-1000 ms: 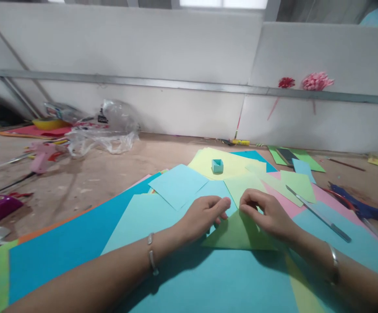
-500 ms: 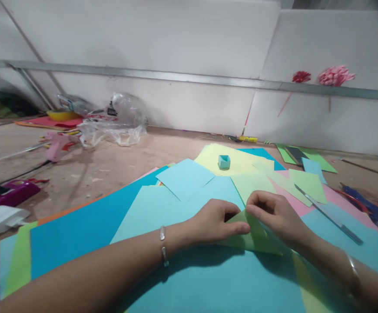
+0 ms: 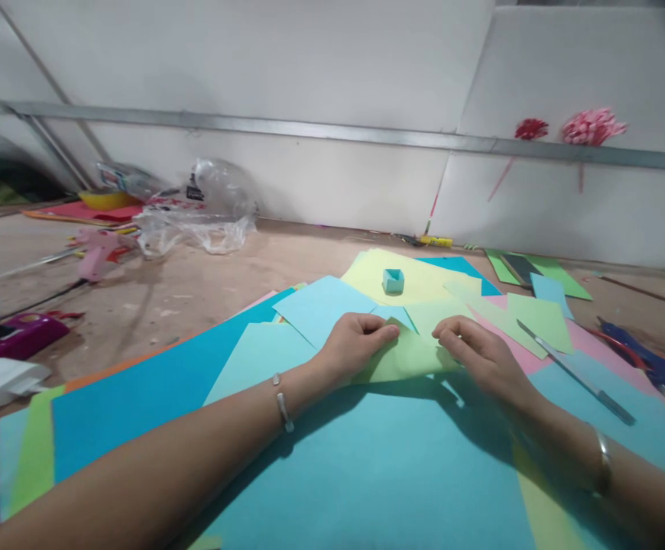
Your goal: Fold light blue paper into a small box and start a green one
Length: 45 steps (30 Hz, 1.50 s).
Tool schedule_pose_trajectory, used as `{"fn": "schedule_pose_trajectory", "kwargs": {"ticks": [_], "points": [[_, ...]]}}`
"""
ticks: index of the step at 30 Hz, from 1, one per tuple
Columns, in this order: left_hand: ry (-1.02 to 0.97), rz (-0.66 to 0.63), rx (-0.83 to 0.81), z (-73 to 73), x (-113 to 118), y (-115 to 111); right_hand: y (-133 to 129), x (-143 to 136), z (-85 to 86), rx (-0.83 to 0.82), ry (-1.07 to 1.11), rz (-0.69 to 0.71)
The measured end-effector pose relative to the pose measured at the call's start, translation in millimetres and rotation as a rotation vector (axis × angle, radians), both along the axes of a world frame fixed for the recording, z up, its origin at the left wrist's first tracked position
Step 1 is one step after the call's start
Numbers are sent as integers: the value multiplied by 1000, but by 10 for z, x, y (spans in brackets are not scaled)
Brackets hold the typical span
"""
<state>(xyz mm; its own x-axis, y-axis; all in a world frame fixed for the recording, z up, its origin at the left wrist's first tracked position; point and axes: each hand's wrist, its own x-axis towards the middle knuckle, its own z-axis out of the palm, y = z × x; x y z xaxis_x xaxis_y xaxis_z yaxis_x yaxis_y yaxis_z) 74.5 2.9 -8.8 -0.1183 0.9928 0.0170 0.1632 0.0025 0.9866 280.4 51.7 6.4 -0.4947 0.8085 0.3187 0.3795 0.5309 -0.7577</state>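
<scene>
A light green sheet of paper [image 3: 404, 359] is lifted and tilted above the large light blue sheet [image 3: 378, 466]. My left hand [image 3: 361, 344] pinches its upper left edge between thumb and fingers. At the sheet's right end, my right hand [image 3: 473, 351] is closed, thumb against curled fingers, on the paper's edge; its exact grip is partly hidden. Beyond the hands, a small open teal paper box [image 3: 393, 281] stands on a pale yellow sheet [image 3: 361, 269]. Right of my right hand lies a slim craft knife [image 3: 576, 373].
Coloured sheets, including a dark blue sheet [image 3: 154, 405], spread under both arms. Pliers [image 3: 647, 355] lie at the right. On the left are a pink glue gun [image 3: 97, 250], a purple power strip [image 3: 23, 342], a white plug adapter [image 3: 5, 383] and a plastic bag [image 3: 212, 206].
The green paper has moved up and left and lies less flat to the surface. My left hand has shifted left with it; my right hand has moved slightly up.
</scene>
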Motion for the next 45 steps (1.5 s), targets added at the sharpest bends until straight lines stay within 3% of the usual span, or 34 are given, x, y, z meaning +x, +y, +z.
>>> {"fn": "schedule_pose_trajectory", "kwargs": {"ticks": [6,11,16,27,37,40,42,45], "points": [[-39,68,-14,-46,-14,23,46,22,-36,-85,-18,64],[-6,67,-22,-25,-16,15,58,40,-127,-60,-65,-19],[144,96,10,-15,-45,23,-7,14,-151,-65,-84,-88],[527,81,37,-37,-75,48,8,-5,-104,-62,-128,-31],[844,-2,94,-22,-53,-24,20,15,-243,275,-357,63],[940,23,217,-21,-25,-41,38,22,-286,352,-421,102],[1052,-71,293,-36,-3,-49,37,22,-299,368,-453,115],[1157,-263,242,-49,13,-52,27,14,-311,370,-497,115]]}}
